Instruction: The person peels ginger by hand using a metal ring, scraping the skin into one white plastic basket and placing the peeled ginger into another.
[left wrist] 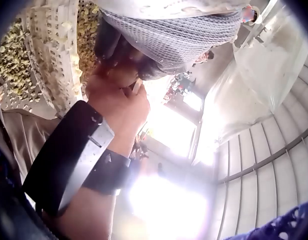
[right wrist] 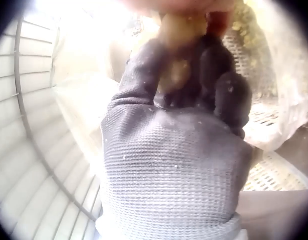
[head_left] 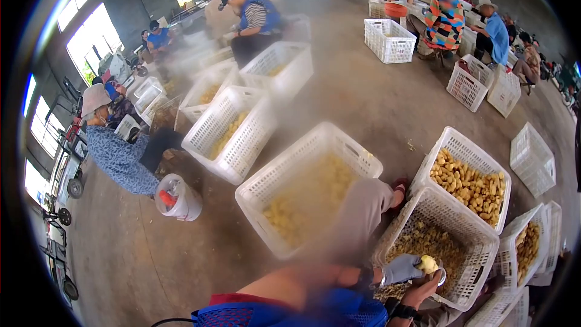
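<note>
**Item: yellow piece** (head_left: 428, 263). I find it in the left hand, poking out past the fingertips on the side toward the right hand. It is a stubby lump. In the right wrist view its longer side runs up along the curled fingers. It is held over the near crate (head_left: 481, 266), which holds pale trimmings.

**Item: left hand** (head_left: 401, 268). It wears a grey knit glove. I read the fingers as curled tight round the yellow piece, with the thumb hidden behind it. This is the hand that carries the piece, so it is the nearer one.

**Item: right hand** (head_left: 422, 293). It is bare, with a black strap at the wrist. It sits just below and beside the piece, close enough to touch the gloved fingers. The fingers are bent in narrow, seemingly round a small tool (head_left: 441, 277). I cannot make out the tool's working edge.

**Item: far crate** (head_left: 481, 151). It is full of whole yellow pieces and stands just beyond the near crate, well apart from both hands.
</note>
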Available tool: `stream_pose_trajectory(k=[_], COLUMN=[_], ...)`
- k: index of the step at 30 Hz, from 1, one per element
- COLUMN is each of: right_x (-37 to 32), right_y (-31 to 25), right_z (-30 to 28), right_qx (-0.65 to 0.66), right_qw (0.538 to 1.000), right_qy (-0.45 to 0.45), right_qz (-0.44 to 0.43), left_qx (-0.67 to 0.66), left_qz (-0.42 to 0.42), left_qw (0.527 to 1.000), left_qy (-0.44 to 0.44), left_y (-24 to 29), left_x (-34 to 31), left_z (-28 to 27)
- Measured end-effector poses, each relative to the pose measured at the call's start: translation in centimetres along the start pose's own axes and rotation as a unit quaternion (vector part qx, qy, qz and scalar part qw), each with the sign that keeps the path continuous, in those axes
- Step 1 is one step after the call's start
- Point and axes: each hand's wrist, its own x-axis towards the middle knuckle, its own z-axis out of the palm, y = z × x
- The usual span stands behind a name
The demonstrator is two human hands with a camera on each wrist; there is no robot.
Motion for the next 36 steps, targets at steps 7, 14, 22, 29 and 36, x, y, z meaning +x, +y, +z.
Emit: stream_pose_trajectory(k=[7, 14, 22, 29, 36], right_x=[-0.2, 0.0, 2.2, 5.6, 6.2], right_y=[-0.1, 3.0, -3.7, -9.9, -14.0], right_z=[0.7, 0.4, 0.1, -1.7, -5.9], right_qx=[0.114, 0.123, 0.312, 0.201, 0.281], right_qw=[0.983, 0.986, 0.85, 0.847, 0.809], right_qy=[0.03, -0.036, 0.022, 0.096, 0.046], right_qz=[0.139, 0.108, 0.423, 0.482, 0.515], left_qx=[-0.145, -0.076, -0.288, -0.09, -0.141], left_qz=[-0.044, -0.093, 0.071, 0.034, -0.07], left_qw=[0.988, 0.992, 0.951, 0.991, 0.988], left_qy=[0.026, -0.025, -0.084, -0.097, 0.007], left_y=[-1.2, -1.1, -2.7, 0.0, 4.2], left_x=[0.7, 1.0, -0.4, 0.3, -0.1], left_z=[1.4, 1.2, 0.3, -1.3, 0.4])
